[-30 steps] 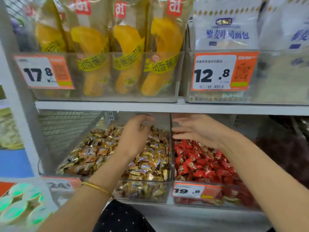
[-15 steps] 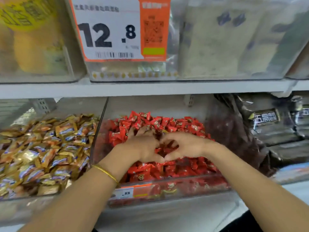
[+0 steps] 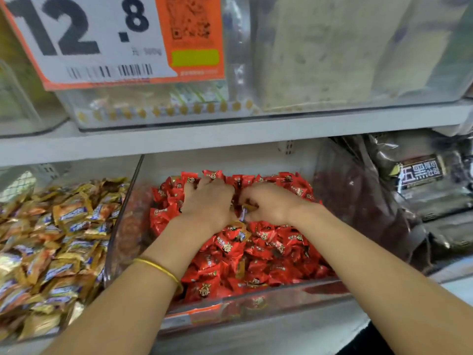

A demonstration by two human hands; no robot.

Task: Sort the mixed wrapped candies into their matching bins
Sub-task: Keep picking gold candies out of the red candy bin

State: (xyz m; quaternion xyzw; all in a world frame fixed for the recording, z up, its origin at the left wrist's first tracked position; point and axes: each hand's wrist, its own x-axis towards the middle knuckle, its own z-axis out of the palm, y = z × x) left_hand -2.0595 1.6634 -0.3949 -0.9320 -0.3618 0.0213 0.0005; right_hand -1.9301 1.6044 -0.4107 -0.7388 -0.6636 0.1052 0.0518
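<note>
A clear bin (image 3: 256,302) in the middle of the lower shelf holds a heap of red wrapped candies (image 3: 268,252). Both hands are pressed into the back of that heap, side by side. My left hand (image 3: 207,203) lies palm down with its fingers spread and the tips buried among red wrappers. My right hand (image 3: 271,206) curls its fingers around a gold candy with a blue label (image 3: 243,213) that shows between the two hands. A second gold-edged wrapper (image 3: 240,233) lies just below them. The neighbouring bin to the left is full of gold candies (image 3: 64,239).
A white shelf board (image 3: 230,135) runs low above the bins. An orange price tag reading 12.8 (image 3: 102,39) hangs from the upper bin. Dark bagged goods (image 3: 422,175) and a dark red bag (image 3: 358,206) crowd the right side.
My left hand has left the gold bin and both hands have gone into the red candies. The view has moved closer and to the right. A gold wrapper now shows between the hands.
</note>
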